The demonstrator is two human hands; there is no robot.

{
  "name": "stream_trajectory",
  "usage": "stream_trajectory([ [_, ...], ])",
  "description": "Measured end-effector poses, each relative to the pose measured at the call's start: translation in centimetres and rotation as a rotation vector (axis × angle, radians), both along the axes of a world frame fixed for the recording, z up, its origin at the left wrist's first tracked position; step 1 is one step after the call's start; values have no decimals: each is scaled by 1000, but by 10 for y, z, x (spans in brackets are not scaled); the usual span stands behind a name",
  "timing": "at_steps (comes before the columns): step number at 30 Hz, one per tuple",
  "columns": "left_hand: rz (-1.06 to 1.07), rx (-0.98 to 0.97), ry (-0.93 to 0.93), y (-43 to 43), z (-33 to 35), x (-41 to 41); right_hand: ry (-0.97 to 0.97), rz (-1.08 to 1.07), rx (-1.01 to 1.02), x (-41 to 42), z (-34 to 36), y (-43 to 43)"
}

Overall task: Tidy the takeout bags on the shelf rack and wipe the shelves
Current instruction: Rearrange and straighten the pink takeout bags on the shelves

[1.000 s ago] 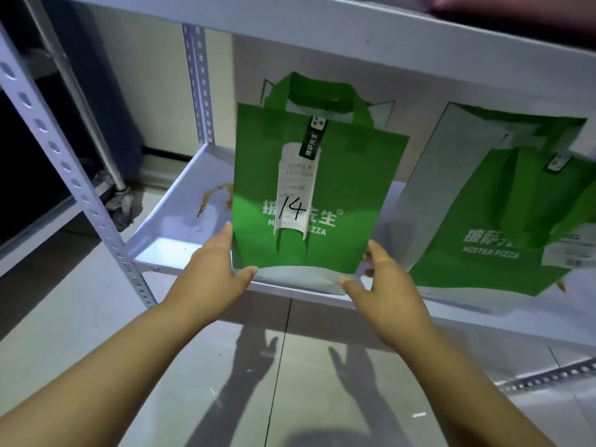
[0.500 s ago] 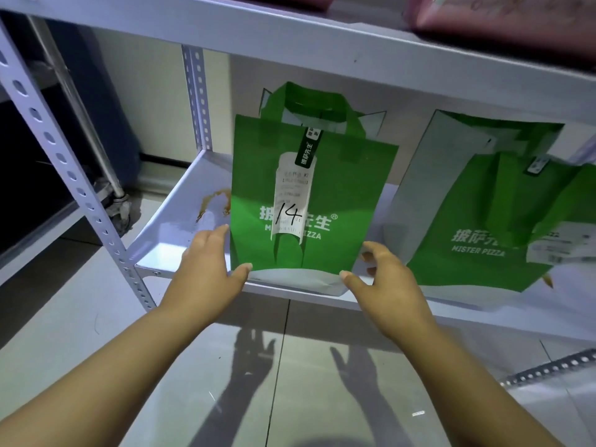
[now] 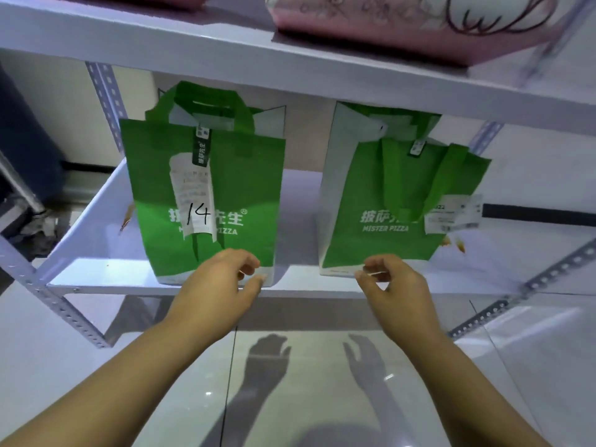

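Observation:
Two green Mister Pizza takeout bags stand upright on the low white shelf [image 3: 96, 253]. The left bag [image 3: 232, 188] carries a receipt marked 14. The right bag [image 3: 387, 195] has a white side panel and a receipt hanging at its right. My left hand [image 3: 222, 285] hovers before the left bag's lower right corner, fingers loosely curled and apart, holding nothing. In front of the right bag's bottom edge is my right hand [image 3: 390, 285], also loosely curled; whether it touches the bag is unclear.
Brown stains mark the shelf at the left [image 3: 127, 217] and at the right [image 3: 454, 243]. A pink bag [image 3: 403, 24] sits on the upper shelf [image 3: 161, 50]. Perforated metal uprights [image 3: 64, 311] frame the rack. Glossy tiled floor [image 3: 306, 382] lies below.
Both hands let go of the bag marked 14 and shifted right; the right hand now sits at the right bag. The view also moved right and up.

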State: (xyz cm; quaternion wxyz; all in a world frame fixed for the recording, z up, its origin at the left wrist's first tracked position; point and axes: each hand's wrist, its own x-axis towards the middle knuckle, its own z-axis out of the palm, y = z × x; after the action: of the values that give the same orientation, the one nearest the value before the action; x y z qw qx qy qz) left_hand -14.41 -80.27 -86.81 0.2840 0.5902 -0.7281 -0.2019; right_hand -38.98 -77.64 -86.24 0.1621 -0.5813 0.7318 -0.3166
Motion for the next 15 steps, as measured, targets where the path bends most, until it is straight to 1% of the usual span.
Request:
stream_trajectory([
  [4, -80, 12, -5, -6, 1, -42, -10, -101, 25, -44, -2, 4],
  [9, -100, 77, -51, -16, 0, -86, -16, -190, 69, -91, -7, -1],
  [12, -98, 108, -75, -26, -1, -108, -62, -206, 112, -113, -8, -9],
  [15, -83, 163, -47, -35, -2, -126, -91, -188, 147, -126, -10, -19],
])
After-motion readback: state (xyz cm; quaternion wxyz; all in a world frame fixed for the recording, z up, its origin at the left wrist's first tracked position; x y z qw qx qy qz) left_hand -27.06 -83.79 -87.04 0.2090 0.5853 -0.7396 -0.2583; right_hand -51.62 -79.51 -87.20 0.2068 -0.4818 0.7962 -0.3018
